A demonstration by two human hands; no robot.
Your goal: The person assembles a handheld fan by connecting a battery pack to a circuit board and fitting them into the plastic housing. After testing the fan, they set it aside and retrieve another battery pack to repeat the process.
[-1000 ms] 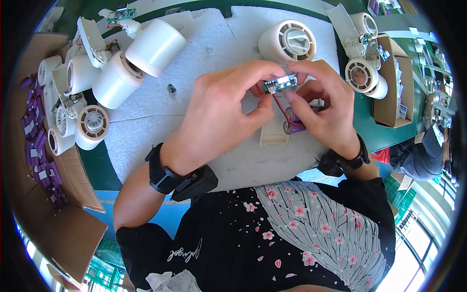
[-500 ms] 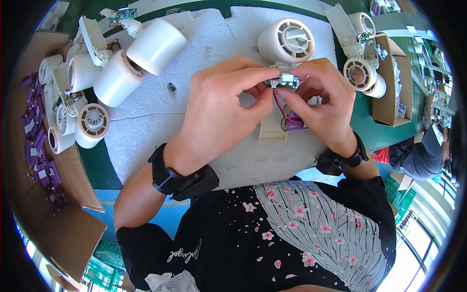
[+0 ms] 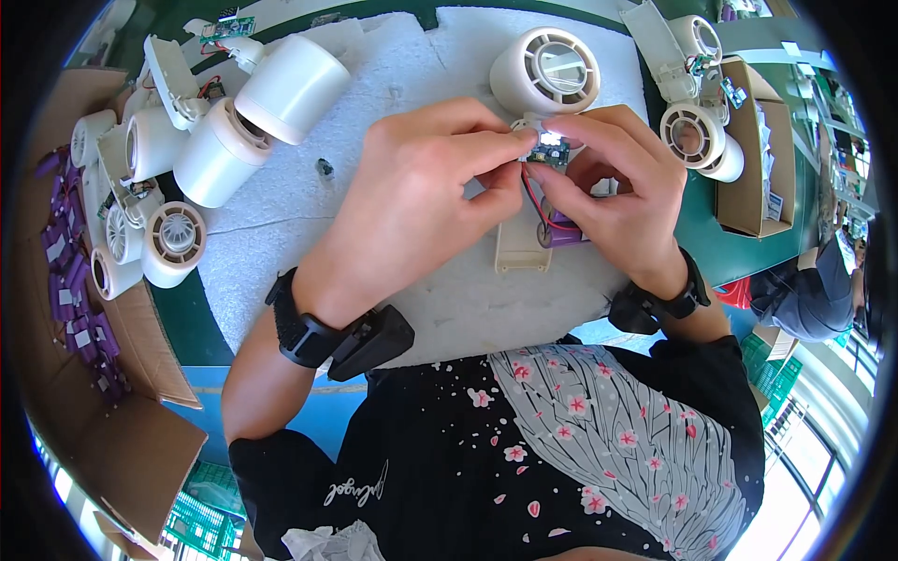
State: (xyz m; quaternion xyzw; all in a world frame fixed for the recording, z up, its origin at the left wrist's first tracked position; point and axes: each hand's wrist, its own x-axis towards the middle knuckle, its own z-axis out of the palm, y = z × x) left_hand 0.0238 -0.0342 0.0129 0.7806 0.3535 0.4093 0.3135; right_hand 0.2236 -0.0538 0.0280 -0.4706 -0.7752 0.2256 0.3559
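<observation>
A small green circuit board (image 3: 549, 151) with a bright patch on it sits between my two hands. My left hand (image 3: 421, 182) pinches its left edge with thumb and forefinger. Fingers of my right hand (image 3: 625, 182) close on its right side. Red and black wires (image 3: 536, 198) run down from the board toward a purple battery pack (image 3: 561, 236), partly covered by my right hand. Beside the pack lies a cream plastic handle piece (image 3: 521, 251). Just beyond my fingers, a white cylindrical housing (image 3: 510, 82) shows its ringed, spoked end.
White foam sheeting (image 3: 281, 266) covers the worktop. White housings (image 3: 292, 91) with open handles cluster on the left, near purple battery packs (image 3: 70, 271) in a cardboard box (image 3: 131, 458). More housings (image 3: 692, 136) and a cardboard box (image 3: 756, 210) stand right. Another person (image 3: 809, 294) is far right.
The board has tilted in my fingers, so more of its component side faces up, and it has risen slightly. My left hand and wrist have moved a little up and left.
</observation>
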